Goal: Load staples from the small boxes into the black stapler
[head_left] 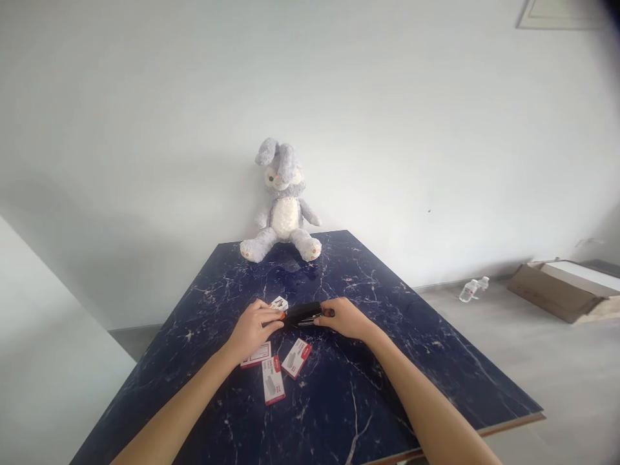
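Black, oblong stapler (304, 311) was gripped by left hand (254, 327) and right hand (347, 316), lower centre; red-and-white rectangular boxes (273, 381) lay lower in frame.

Your left hand (252, 328) and right hand (346, 318) face each other, fingers (270, 316) curled, bare forearms (186, 400) angling inward.

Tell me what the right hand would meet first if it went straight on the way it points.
The right hand would meet the black stapler, whose right end it holds. Beyond that, it would probably reach the left hand at the other end, though depth is unclear.
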Demonstrator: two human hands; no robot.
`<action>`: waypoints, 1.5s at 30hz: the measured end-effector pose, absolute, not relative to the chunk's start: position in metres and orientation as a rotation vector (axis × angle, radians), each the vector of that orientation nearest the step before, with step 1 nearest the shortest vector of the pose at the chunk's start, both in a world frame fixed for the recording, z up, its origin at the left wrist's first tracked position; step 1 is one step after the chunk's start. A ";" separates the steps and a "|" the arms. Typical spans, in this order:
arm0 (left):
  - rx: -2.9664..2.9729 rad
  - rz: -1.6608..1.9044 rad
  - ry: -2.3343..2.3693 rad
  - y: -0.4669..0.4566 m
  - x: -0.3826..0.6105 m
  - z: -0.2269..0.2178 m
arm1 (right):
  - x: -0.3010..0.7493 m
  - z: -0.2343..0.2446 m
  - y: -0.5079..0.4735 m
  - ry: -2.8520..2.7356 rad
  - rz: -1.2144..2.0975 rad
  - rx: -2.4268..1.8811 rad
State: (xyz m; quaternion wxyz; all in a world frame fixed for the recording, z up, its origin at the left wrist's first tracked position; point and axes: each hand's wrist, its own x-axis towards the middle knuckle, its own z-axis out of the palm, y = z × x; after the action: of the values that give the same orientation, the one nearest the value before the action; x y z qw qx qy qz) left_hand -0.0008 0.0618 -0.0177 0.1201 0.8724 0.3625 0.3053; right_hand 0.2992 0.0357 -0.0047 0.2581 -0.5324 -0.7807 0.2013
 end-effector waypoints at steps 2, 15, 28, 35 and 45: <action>2.586 0.887 1.035 0.061 0.000 -0.016 | 0.300 -0.003 0.035 -2.120 0.561 -1.429; 2.605 0.879 1.067 0.060 -0.002 -0.020 | 0.347 0.008 0.036 -2.124 0.728 -1.532; 2.465 0.848 1.255 0.060 -0.010 -0.018 | 0.346 -0.017 0.055 -1.524 0.993 -1.548; 2.457 0.842 1.260 0.061 -0.008 -0.019 | 0.344 -0.018 0.054 -1.885 0.355 -1.753; 2.438 0.825 1.272 0.058 -0.008 -0.017 | 0.344 -0.022 0.055 -1.655 0.738 -1.665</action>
State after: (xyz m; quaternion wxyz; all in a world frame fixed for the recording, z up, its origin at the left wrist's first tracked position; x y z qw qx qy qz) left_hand -0.0081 0.0578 -0.0167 0.1349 0.8415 0.4389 0.2847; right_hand 0.3439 0.0545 -0.0219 0.3340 -0.6377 -0.6339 0.2827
